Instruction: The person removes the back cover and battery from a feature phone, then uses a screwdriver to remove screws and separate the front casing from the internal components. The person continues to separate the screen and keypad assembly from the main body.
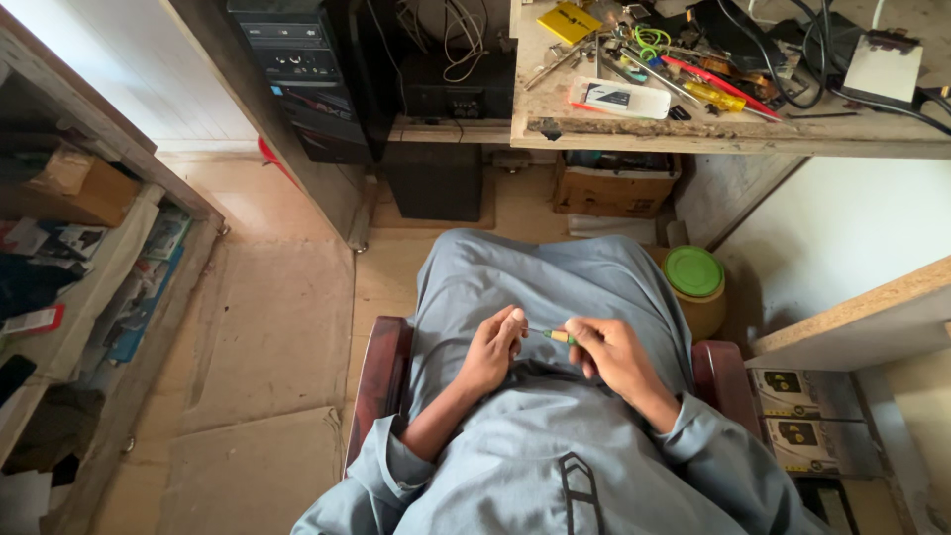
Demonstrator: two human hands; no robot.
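Observation:
I sit in a chair and look down at my lap, covered by grey-blue cloth (535, 287). My right hand (614, 355) grips the yellow-green handle of a small screwdriver (558, 337). Its thin shaft points left toward my left hand (493, 349). My left hand's fingers are curled and pinch around the shaft's tip; whether a small part sits inside them is hidden. Both hands rest close together just above my lap.
A cluttered workbench (693, 134) at the top holds tools, cables and a white box (619, 99). A green-lidded jar (693, 277) stands on the floor by my right knee. Shelves (89, 287) with packets line the left. Computer cases (307, 79) and a cardboard box (614, 188) stand beneath the bench.

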